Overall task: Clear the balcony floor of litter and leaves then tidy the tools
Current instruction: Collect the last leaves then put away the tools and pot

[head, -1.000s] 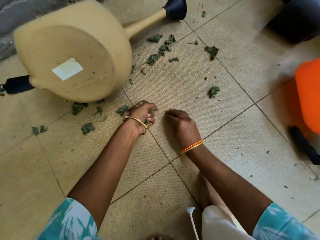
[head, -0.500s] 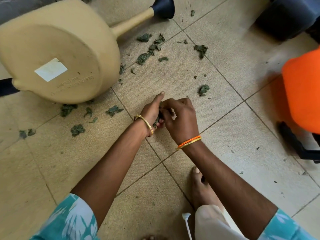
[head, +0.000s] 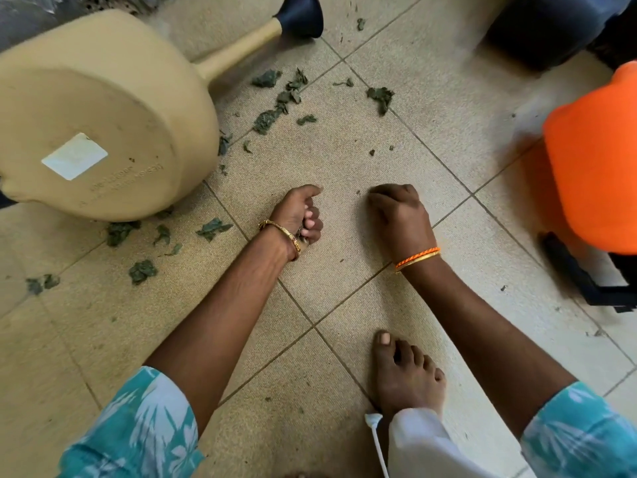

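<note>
Beside the hands (head: pixel 348 215), watering can (head: pixel 103 132) spout upper-right

The floor (head: pixel 344 160) is matt, rough-grained beige tile, the watering can (head: pixel 103 132) smooth matt tan plastic with a glossy label (head: pixel 74 156), the leaves (head: pixel 275 101) dry and crumpled, the sleeves (head: pixel 144 429) printed cloth.

The beige tiled floor (head: pixel 344 160) carries scattered dark green leaf scraps (head: pixel 275 98) beyond both grips and more (head: pixel 213 229) left of the left grip (head: pixel 298 215). A tan plastic watering can (head: pixel 103 125) lies tipped farther left; a bare foot (head: pixel 406 374) stands nearer than the right grip (head: pixel 400 215).
</note>
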`<action>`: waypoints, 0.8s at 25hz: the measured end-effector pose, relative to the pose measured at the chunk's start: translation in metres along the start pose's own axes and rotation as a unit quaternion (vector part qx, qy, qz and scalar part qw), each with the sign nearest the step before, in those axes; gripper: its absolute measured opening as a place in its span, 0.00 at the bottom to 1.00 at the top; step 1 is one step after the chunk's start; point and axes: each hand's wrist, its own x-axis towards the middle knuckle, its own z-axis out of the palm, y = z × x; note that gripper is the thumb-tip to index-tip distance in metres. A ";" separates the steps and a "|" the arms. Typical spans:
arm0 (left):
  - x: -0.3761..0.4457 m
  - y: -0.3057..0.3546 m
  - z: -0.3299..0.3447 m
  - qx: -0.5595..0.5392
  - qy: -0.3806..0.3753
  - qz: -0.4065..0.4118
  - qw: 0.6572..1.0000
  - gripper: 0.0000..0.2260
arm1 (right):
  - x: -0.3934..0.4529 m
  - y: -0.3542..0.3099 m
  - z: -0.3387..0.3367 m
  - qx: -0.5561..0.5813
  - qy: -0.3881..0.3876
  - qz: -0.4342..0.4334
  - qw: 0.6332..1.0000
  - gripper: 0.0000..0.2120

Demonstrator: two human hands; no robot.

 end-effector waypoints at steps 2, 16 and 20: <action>0.002 0.000 0.001 -0.003 -0.016 0.000 1.000 0.17 | 0.001 -0.006 -0.007 0.071 0.025 0.062 0.995 0.09; 0.014 0.010 0.015 0.000 -0.022 0.018 1.000 0.14 | 0.064 -0.033 -0.029 0.165 0.048 0.154 0.973 0.17; 0.020 0.026 0.013 -0.002 0.005 0.045 0.999 0.17 | 0.129 0.021 -0.012 0.008 -0.117 0.143 0.983 0.27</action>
